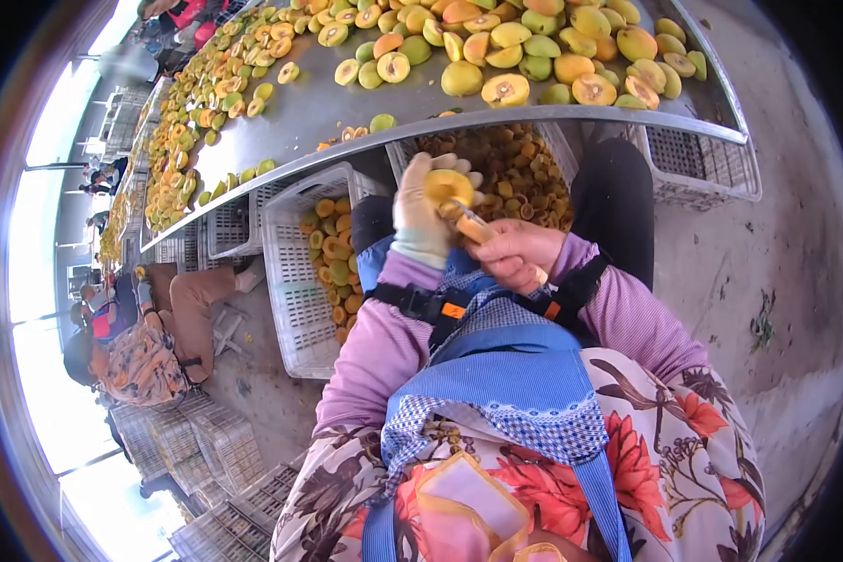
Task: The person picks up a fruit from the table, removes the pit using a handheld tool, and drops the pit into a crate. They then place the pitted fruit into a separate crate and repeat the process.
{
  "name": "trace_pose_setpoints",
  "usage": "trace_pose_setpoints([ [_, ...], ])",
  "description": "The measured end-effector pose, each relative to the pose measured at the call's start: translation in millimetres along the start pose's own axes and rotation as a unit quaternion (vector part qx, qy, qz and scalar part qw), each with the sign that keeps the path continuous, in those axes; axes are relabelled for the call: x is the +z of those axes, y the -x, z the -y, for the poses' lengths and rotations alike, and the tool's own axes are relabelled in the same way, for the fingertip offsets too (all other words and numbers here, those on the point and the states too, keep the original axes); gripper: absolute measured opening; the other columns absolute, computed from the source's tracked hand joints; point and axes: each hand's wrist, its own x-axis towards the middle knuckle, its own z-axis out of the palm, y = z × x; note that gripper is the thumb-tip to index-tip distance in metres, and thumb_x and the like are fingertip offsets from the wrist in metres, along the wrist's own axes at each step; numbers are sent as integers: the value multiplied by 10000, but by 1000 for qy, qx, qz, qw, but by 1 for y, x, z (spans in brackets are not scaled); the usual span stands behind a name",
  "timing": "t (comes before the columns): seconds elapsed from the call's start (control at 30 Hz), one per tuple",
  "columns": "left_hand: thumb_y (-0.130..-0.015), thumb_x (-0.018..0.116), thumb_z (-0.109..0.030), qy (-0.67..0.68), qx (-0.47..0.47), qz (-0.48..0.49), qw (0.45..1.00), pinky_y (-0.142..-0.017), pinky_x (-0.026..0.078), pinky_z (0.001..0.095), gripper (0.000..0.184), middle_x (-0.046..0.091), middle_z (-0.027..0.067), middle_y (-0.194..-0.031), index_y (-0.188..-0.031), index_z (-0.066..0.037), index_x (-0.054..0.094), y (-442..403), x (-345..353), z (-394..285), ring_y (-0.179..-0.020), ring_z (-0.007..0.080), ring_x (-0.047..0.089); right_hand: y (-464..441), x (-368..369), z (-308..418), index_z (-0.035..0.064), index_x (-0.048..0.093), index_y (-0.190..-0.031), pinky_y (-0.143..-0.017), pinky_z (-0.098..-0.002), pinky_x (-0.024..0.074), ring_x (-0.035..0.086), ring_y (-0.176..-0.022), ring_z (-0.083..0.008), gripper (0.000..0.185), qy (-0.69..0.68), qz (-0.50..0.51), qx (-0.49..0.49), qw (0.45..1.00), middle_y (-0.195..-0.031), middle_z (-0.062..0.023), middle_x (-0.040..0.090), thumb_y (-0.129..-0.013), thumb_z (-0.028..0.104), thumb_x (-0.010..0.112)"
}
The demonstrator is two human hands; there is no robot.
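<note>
My left hand point(423, 208), in a pale knit glove, is closed around a halved yellow peach point(449, 188), its cut face turned up. My bare right hand point(517, 251) grips a pitting tool point(475, 228) by its light wooden handle. The tool's metal end meets the edge of the peach half; its exact tip shape is hard to make out. Below both hands, between my knees, a crate holds many scooped peach pieces point(525, 178) in orange and brown.
A metal table point(300, 103) ahead carries many whole and halved peaches point(506, 56); its raised rim crosses above my hands. To the left stands a white crate point(286, 281) of peach halves. Another crate point(698, 159) is under the table at right. A co-worker point(150, 356) sits at far left.
</note>
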Motion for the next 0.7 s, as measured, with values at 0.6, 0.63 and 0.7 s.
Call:
trace_pose_setpoints([
  [0.6, -746, 693, -397, -822, 97, 37, 560, -818, 470, 329, 547, 647, 172, -993, -1119, -16, 570, -165, 98, 1, -927, 266, 622, -23, -23, -3, -2, 433, -947, -744, -487, 448, 596, -832, -409, 229, 565, -464, -90, 676, -828, -247, 604, -801, 160, 505],
  [0.63, -728, 710, -381, -794, 100, 49, 597, -830, 468, 331, 563, 644, 173, -1010, -1130, -15, 563, -167, 99, 8, -945, 274, 619, -19, -25, -2, -1, 434, -948, -739, -486, 449, 595, -824, -411, 232, 563, -462, -87, 680, -823, -248, 603, -800, 161, 509],
  [0.7, -704, 731, -338, -760, 113, 57, 638, -840, 467, 331, 582, 637, 176, -1036, -1152, -15, 547, -170, 100, 12, -957, 278, 618, -15, -28, 0, -1, 435, -949, -730, -483, 452, 595, -809, -415, 236, 558, -455, -87, 688, -812, -248, 599, -799, 162, 517],
])
